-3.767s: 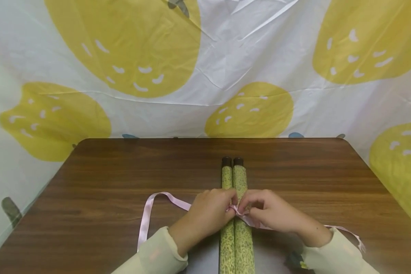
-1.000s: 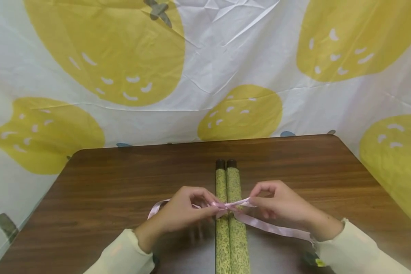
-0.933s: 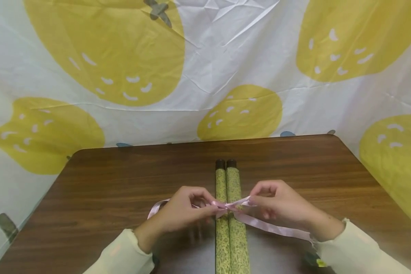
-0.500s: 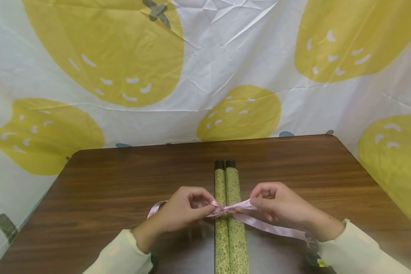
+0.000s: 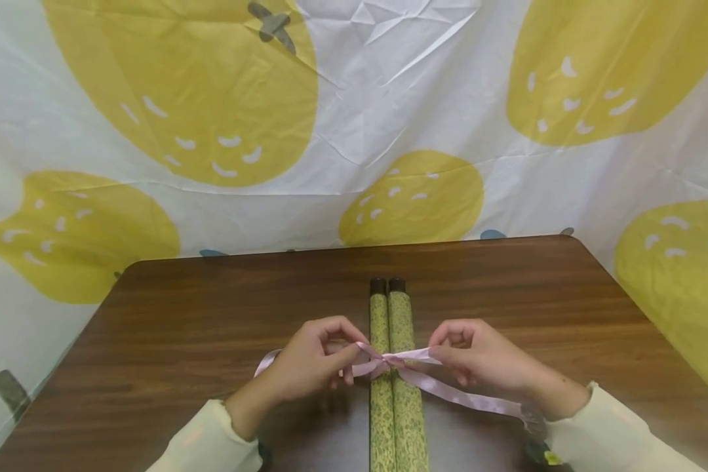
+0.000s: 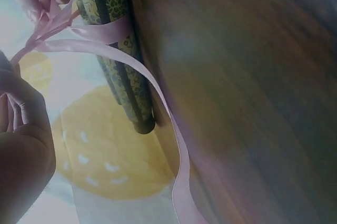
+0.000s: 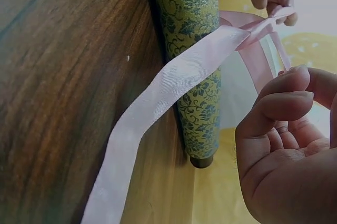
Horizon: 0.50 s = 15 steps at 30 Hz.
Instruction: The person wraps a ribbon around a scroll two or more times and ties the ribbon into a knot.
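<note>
Two long rolled scrolls [image 5: 410, 419] in yellow-green floral brocade with dark end knobs lie side by side, pointing away from me. A pink satin ribbon [image 5: 460, 394] passes around them and is knotted on top. My left hand [image 5: 305, 360] pinches one loop of it between thumb and index finger, left of the knot. To the right, my right hand [image 5: 490, 360] pinches another loop, drawn taut. One loose ribbon tail [image 7: 179, 74] slants over a scroll to the table in the right wrist view; the other tail [image 6: 152, 79] curves down in the left wrist view.
The scrolls lie on a dark wood-grain table [image 5: 242, 295] with rounded far corners. Behind it hangs a white cloth [image 5: 354, 131] printed with large yellow lemons. A small dark and yellow-green patch [image 5: 551, 457] shows beside the right sleeve.
From close together over the knot, my hands have moved apart, each drawing a ribbon loop outward. In the last second, the left-hand loop has lengthened slightly, and the right hand has barely moved.
</note>
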Tool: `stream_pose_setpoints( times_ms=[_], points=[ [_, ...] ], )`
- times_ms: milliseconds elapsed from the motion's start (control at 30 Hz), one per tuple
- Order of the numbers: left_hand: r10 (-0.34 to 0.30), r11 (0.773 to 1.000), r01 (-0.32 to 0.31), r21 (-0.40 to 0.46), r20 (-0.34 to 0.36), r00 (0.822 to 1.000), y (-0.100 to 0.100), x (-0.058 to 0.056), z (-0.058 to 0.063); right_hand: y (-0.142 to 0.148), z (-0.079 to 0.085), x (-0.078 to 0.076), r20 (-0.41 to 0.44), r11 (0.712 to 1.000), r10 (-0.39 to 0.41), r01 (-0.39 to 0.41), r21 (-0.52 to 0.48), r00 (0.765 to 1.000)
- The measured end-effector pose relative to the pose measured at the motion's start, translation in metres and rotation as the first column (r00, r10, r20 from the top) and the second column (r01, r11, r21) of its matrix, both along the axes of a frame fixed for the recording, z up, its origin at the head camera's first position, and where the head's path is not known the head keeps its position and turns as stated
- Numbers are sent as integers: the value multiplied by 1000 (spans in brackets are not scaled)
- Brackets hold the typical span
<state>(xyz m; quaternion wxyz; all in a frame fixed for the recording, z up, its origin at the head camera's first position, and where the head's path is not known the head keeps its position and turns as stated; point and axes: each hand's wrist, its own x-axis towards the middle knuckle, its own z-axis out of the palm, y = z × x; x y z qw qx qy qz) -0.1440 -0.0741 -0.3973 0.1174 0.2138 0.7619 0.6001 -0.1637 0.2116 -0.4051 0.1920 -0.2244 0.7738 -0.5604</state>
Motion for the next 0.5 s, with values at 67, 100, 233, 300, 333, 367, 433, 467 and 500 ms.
stream_pose_setpoints(
  times_ms=[67, 100, 233, 300, 333, 367, 433, 467, 500],
  points=[
    [8, 1000, -8, -1, 8, 1000, 0, 0, -1, 0, -1, 1, 6, 1000, -2, 2, -6, 1000],
    [12, 1000, -11, -5, 13, 1000, 1, 0, 0, 0, -1, 2, 6, 1000, -5, 5, -6, 1000],
    [20, 999, -20, -28, -11, 1000, 5, 4, 7, 2, -2, 1, -14, 999, -32, 32, 11, 999],
    [20, 999, -22, -48, -45, 999, 6, 7, 14, 4, -3, 0, -37, 999, -43, 44, 28, 998],
    [19, 998, -23, -57, -65, 998, 7, 8, 17, 5, -3, 0, -47, 998, -45, 47, 32, 998],
    [21, 997, -27, -68, -85, 996, 7, 9, 20, 5, -3, 0, -56, 998, -46, 49, 38, 997],
    [23, 996, -33, -83, -119, 993, 5, 10, 22, 6, -4, -1, -74, 997, -44, 48, 53, 996],
    [32, 995, -44, -94, -129, 991, 4, 9, 20, 6, -4, -1, -78, 997, -43, 48, 59, 996],
    [42, 992, -58, -109, -141, 989, 2, 7, 18, 7, -4, -1, -81, 997, -42, 47, 62, 996]
  ],
)
